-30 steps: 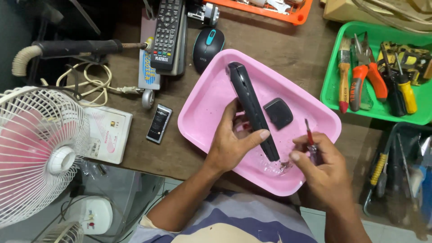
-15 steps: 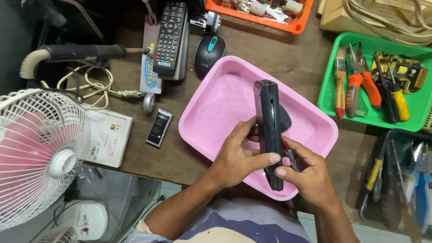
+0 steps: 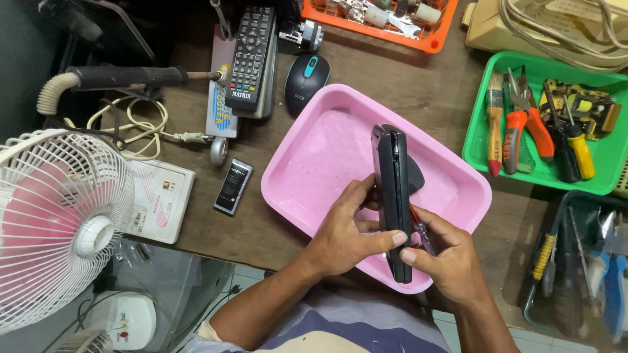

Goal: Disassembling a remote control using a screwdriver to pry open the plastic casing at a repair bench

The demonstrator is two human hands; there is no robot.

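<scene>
A: Where is the long black device (image 3: 392, 196)?

B: It is held on edge above the pink tray (image 3: 314, 163), lengthwise away from the person, its far end over the middle of the tray and its near end over the tray's near rim. Both hands have it at the near half.

A: How do the hands sit on it?

B: The left hand (image 3: 347, 238) comes in from the left, fingers curled behind the device and the thumb laid across its near face, so it is closed on the body. The right hand (image 3: 445, 258) comes up from the lower right and closes on the near end, thumb tip touching the edge. That hand also keeps a thin red-handled screwdriver (image 3: 418, 225) tucked between its fingers, close beside the device. Both forearms rise from the bottom edge and meet over the tray's near corner.

A: Anything under the device?

B: A dark flat piece (image 3: 415, 175) shows just right of it; I cannot tell whether it lies in the tray or belongs to the device.

A: And around the tray?

B: On the wooden desk (image 3: 418, 85), a dark computer mouse (image 3: 305, 82) and a black remote control (image 3: 252, 55) lie beyond the tray's far left corner. A small black battery (image 3: 233, 186) lies to the left, near a white box (image 3: 157, 199) and a white fan (image 3: 59, 222). To the right stands a green tray (image 3: 481, 144) with pliers and screwdrivers, and an orange basket (image 3: 432, 42) sits at the far edge.
</scene>
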